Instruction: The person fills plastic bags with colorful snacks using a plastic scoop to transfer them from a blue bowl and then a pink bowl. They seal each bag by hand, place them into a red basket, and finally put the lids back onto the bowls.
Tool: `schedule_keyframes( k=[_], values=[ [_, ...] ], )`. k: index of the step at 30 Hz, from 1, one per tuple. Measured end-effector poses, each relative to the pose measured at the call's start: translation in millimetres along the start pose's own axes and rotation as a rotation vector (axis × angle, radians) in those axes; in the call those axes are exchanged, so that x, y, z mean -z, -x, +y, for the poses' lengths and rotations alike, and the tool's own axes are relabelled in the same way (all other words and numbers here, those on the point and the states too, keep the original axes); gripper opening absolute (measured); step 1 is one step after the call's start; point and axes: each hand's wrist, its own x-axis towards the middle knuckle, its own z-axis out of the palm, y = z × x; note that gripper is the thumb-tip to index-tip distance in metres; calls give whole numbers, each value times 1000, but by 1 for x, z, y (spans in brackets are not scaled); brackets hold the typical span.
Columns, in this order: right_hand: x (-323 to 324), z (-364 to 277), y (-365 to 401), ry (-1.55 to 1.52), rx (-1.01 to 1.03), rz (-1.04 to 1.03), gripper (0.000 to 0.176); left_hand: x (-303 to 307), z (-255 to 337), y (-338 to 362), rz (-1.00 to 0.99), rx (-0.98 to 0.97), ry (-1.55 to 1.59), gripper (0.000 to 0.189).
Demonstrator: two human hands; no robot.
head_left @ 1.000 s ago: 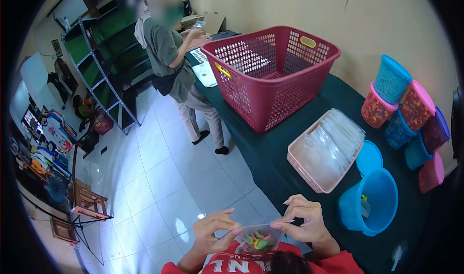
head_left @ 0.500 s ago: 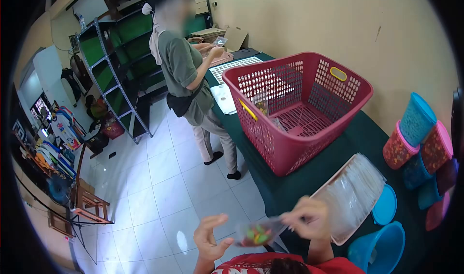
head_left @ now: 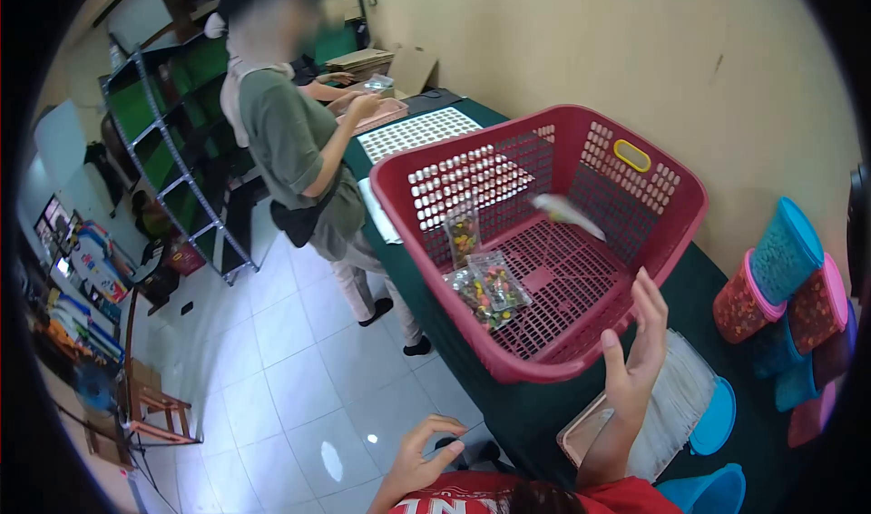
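A large maroon plastic basket (head_left: 526, 364) stands on the dark green table. Inside it, a blurred clear packet (head_left: 568, 215) is in midair near the far wall, apart from both hands. A packet of colourful sweets (head_left: 463, 234) leans against the basket's left wall, and more such packets (head_left: 499, 283) lie on its floor. Past the basket's near rim, my right hand (head_left: 633, 346) is raised with fingers stretched, holding nothing. My left hand (head_left: 423, 455) hovers in front of my red shirt, fingers curved and apart, with nothing in it.
A tray of clear plastic bags (head_left: 667, 405) lies right, with a blue lid (head_left: 713, 416) and blue tub (head_left: 708, 491) alongside. Stacked tubs (head_left: 785, 251) line the right edge. A person in green (head_left: 286, 133) handles a packet by a sheet of round pieces (head_left: 417, 133).
The packet left my right hand and is now in the air inside the basket. My right hand moved up and opened; the view shifted, showing more of the basket's inside.
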Motion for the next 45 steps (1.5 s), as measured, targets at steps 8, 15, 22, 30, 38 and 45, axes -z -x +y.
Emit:
schedule_keyframes(
  k=[8, 15, 22, 30, 38, 45],
  values=[
    [46, 0, 43, 302, -184, 38, 25, -18, -28, -78, -764, 19, -103, 22],
    [81, -11, 124, 726, -617, 50, 26, -61, -58, -118, -1220, -104, -113, 21],
    [79, -27, 220, 1037, -934, 79, 35, -115, -92, -102, -1187, -297, -38, 38],
    [67, -57, 268, 927, -990, 361, 40, -164, -83, -82, -1139, -573, -122, 36],
    [99, -109, 322, 837, -1006, 400, 31, -206, -68, -39, -1119, -736, -338, 34],
    [141, -149, 364, 264, -1024, 752, 27, -205, -12, 62, -1034, -628, -16, 22]
  ],
)
